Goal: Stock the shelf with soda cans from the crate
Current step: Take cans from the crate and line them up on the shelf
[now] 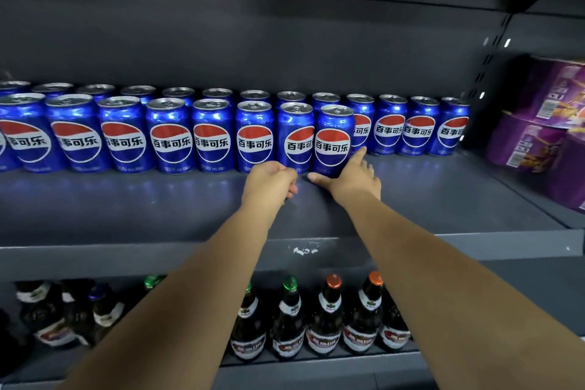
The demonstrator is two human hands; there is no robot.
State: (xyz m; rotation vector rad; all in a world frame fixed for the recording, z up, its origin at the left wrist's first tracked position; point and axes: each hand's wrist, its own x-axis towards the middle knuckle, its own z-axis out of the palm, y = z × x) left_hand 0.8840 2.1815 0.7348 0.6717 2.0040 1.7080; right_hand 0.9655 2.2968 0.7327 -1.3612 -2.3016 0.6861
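While the left hand [271,179] curls empty, the right hand [354,177], spread, touches a 百事可乐 can [334,139].

Only the silver tops of the back row of blue soda cans [218,92] show behind the front row of blue soda cans [171,136]. The leftmost blue can [5,139] is cut by the frame's edge. The left hand [269,182] tucks its fingers under its knuckles, so any contact with a can cannot be told. Forearms hide several dark glass bottles [288,323], and those at the left are blurred. The purple cartons [550,95] run off the right edge, their print unreadable.
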